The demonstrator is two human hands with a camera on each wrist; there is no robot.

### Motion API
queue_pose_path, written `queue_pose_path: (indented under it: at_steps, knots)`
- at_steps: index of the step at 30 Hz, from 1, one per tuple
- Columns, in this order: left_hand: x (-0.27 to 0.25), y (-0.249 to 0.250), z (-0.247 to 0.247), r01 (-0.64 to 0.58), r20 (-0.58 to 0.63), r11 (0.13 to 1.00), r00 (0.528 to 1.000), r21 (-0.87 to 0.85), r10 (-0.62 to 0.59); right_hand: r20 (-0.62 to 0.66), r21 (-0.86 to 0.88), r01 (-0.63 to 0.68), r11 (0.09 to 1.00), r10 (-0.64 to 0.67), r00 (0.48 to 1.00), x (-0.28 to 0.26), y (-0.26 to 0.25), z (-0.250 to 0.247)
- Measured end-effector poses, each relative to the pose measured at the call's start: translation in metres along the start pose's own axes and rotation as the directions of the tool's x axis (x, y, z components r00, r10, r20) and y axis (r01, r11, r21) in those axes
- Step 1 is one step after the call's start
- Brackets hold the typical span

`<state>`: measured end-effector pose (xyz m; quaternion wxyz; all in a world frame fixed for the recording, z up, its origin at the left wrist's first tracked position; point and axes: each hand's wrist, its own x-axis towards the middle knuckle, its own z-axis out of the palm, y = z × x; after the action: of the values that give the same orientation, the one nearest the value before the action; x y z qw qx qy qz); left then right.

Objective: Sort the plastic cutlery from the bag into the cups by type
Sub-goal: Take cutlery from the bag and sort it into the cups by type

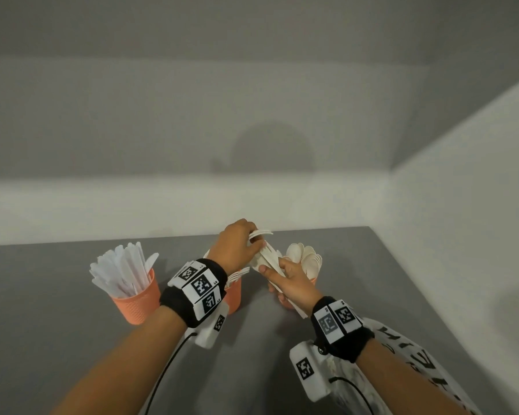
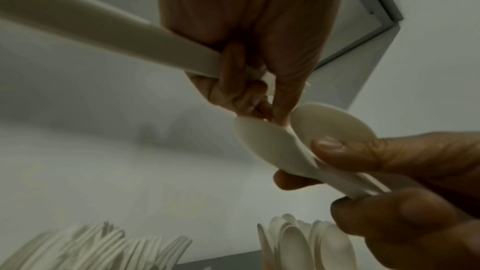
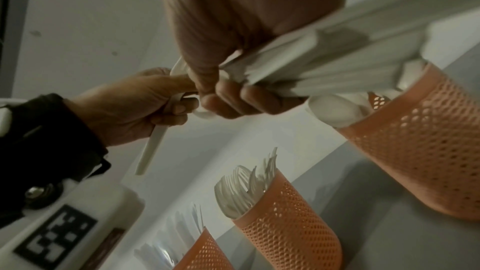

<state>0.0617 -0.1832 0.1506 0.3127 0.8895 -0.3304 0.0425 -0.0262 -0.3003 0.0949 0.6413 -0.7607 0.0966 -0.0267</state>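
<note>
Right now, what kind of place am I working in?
Probably a plain indoor workstation: a bare gray table pushed into a corner of blank white walls, with three orange cups set up for sorting cutlery.

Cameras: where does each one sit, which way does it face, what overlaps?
Head: on the head, looking forward and down at the grey table, three orange cups, both forearms.
Left wrist: along the left hand upward past wall; right-hand fingers pinch spoons.
Right wrist: along the right hand gripping a cutlery bundle; left hand and wristband at left.
Shared: both wrist views show the fork cup and spoon cup contents.
</note>
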Motion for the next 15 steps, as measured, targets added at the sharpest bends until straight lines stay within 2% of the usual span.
queue_pose_path:
  at_steps: [3, 5, 6, 8, 12, 15]
  knots:
    - [0.001, -0.002, -0.002, 0.042, -0.145, 0.986, 0.987, -0.164, -0.066, 0.020, -0.038, 0.000, 0.999, 0.001, 1.000, 0.000, 0.001, 0.001]
    - [0.002, -0.003, -0.005, 0.105, -0.223, 0.909, 0.952, -0.404, -0.209, 0.022, -0.032, -0.006, 0.999, 0.006, 1.000, 0.000, 0.001, 0.000]
    - [0.001, -0.005, -0.007, 0.134, -0.220, 0.843, 0.933, -0.521, -0.284, 0.024, -0.016, -0.004, 1.000, 0.004, 1.000, -0.001, -0.001, 0.000]
    - [-0.001, -0.009, -0.007, 0.204, -0.140, 0.729, 0.914, -0.654, -0.381, 0.038, 0.002, 0.010, 1.000, -0.011, 0.999, -0.002, -0.005, 0.001]
    - [-0.006, -0.013, -0.001, 0.349, 0.110, 0.540, 0.898, -0.766, -0.425, 0.088, -0.043, 0.021, 0.999, -0.017, 0.996, -0.001, -0.013, 0.006]
    - [-0.005, -0.014, -0.004, 0.358, 0.152, 0.441, 0.887, -0.823, -0.436, 0.086, -0.056, -0.015, 0.998, 0.019, 0.996, 0.000, -0.011, 0.006]
